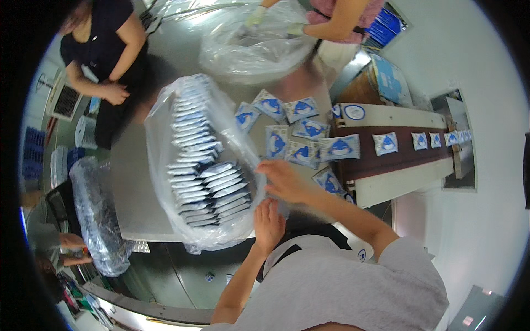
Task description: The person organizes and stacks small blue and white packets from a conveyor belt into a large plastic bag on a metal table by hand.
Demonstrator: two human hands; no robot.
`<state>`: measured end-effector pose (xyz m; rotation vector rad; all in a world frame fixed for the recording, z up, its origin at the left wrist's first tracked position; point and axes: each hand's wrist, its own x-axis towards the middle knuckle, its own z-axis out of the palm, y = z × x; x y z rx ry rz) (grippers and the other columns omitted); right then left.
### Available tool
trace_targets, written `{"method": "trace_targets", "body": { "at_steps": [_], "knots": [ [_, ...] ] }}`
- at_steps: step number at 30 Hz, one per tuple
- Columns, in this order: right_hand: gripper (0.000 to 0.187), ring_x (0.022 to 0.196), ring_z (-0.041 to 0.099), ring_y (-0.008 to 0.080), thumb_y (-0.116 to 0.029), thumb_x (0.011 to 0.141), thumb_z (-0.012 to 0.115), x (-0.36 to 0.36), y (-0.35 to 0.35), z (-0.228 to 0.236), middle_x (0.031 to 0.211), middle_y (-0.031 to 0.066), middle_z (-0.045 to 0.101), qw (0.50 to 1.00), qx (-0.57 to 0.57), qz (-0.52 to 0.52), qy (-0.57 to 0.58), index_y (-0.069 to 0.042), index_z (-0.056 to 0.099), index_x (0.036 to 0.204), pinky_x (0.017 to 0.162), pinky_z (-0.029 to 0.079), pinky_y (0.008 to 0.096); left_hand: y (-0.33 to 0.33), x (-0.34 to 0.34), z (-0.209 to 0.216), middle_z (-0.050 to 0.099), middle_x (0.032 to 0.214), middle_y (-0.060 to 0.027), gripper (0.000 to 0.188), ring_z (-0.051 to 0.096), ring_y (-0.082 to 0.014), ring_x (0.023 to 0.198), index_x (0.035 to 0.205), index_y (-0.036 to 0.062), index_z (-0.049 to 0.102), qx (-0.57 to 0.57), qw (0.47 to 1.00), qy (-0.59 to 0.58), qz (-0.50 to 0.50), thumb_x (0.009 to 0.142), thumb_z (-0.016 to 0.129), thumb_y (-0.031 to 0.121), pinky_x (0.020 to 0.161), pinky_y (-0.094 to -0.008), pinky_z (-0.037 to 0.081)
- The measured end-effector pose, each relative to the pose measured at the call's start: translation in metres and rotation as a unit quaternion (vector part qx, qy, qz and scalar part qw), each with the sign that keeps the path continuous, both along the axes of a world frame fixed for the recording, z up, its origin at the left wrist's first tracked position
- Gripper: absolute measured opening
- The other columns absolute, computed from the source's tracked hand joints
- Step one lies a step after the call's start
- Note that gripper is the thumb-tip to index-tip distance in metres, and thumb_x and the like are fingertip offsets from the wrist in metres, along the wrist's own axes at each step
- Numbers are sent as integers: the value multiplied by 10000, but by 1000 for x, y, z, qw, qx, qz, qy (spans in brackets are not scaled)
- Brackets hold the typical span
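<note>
Head view: right hand (pixel 281 181) beyond left hand (pixel 269 225), at bag's (pixel 236 137) edge

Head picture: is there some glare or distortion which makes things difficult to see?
Head view: glare whitens parts of the clear bag and the far bag; head view: straight edges bow near the dark rim; head view: the farthest packets look small and indistinct.

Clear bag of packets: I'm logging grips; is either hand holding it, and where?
Right hand appears to pinch the clear bag at its right edge; left hand, unclear.
</note>
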<state>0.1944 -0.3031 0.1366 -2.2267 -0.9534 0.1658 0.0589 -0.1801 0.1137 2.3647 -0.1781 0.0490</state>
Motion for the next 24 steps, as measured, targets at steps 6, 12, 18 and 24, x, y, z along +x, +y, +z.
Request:
{"method": "trace_targets", "body": {
  "at_steps": [6, 12, 18, 24],
  "knots": [
    [384, 1112, 513, 333, -107, 793, 594, 107, -298, -17, 1130, 131, 576, 912, -384, -141, 41, -119, 543, 1174, 917, 412, 466, -124, 32, -61, 484, 1245, -142, 338, 452, -304, 1174, 1102, -17, 564, 109, 943, -95, -301, 810, 522, 148, 979, -417, 392],
    [437, 984, 569, 311, -329, 641, 762, 131, -331, -20, 951, 102, 597, 892, -434, 34, 125, -90, 613, 975, 831, 423, 446, -207, 64, -145, 507, 1263, -119, 381, 445, -260, 1163, 1130, 35, 580, 212, 903, -171, -333, 802, 537, 223, 950, -468, 369],
    [545, 980, 565, 374, -345, 637, 779, 116, -212, -94, 1084, 190, 550, 950, -282, 69, 114, 26, 547, 962, 895, 425, 423, -193, 69, -119, 602, 1068, -80, 280, 508, -239, 1040, 985, 90, 639, 236, 915, 12, -326, 738, 624, 220, 869, -423, 373],
    [788, 1006, 580, 326, -460, 441, 815, 100, -192, -97, 1125, 151, 540, 898, -359, 29, 254, -16, 599, 1056, 845, 424, 443, -104, 40, -68, 633, 909, -100, 375, 579, -282, 924, 939, 33, 617, -18, 968, 226, -112, 708, 748, 299, 767, -391, 455]
  ]
}}
